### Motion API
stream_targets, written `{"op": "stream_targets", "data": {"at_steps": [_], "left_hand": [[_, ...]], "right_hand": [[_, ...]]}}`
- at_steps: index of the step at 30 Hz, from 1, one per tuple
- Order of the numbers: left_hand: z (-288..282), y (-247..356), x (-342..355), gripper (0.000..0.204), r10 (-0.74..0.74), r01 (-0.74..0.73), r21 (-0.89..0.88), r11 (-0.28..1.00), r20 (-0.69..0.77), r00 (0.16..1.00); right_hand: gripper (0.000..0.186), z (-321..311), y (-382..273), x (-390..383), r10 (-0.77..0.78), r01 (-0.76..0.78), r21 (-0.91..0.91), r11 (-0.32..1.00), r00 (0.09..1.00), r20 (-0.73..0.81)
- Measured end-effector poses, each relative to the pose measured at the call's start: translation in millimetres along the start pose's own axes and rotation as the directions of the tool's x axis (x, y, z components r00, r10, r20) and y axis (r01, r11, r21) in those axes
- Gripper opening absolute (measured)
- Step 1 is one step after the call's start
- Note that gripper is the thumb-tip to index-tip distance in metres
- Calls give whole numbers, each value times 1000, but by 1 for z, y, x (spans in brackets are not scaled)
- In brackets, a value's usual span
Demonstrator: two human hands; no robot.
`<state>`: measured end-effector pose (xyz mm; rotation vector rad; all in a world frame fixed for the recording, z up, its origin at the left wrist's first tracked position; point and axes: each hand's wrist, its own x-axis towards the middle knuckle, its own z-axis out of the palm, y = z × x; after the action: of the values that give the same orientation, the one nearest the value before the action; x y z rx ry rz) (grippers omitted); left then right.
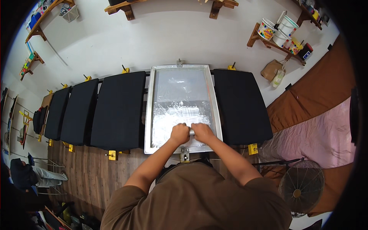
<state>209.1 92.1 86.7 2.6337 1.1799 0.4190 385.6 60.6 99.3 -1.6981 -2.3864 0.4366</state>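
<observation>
In front of me lies a metal-framed printing screen [148, 92], its mesh smeared with white ink [165, 119] over the lower half. My left hand [179, 134] and my right hand [202, 133] are closed side by side near the screen's lower middle, both gripping a squeegee [192, 132], mostly hidden by my fingers. A metal clamp [184, 154] holds the near edge of the frame.
Black fabric-covered boards [117, 109] flank the screen along a rail with yellow blocks [112, 155]. A fan [301, 188] stands at lower right. A person [23, 174] is at lower left. Shelves [283, 48] with buckets [287, 27] hang on the wall.
</observation>
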Motion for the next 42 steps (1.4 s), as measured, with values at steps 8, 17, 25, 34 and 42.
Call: {"op": "stream_targets", "data": {"at_steps": [8, 17, 25, 34, 42], "left_hand": [[-37, 17, 1, 25, -113, 132, -9, 991, 455, 883], [-30, -19, 55, 20, -211, 212, 26, 977, 284, 935], [-11, 4, -3, 10, -41, 46, -34, 998, 125, 991], [-29, 2, 17, 16, -139, 163, -61, 985, 288, 948], [6, 16, -25, 20, -18, 18, -10, 1000, 57, 998]], "right_hand": [[33, -17, 2, -12, -108, 84, 118, 989, 970, 219], [26, -43, 10, 54, 8, -12, 43, 999, 995, 101], [30, -11, -9, -6, -21, 18, 58, 998, 998, 55], [27, -27, -7, 6, 21, -32, 158, 987, 997, 72], [27, 11, -14, -33, -2, 13, 101, 995, 994, -111]]}}
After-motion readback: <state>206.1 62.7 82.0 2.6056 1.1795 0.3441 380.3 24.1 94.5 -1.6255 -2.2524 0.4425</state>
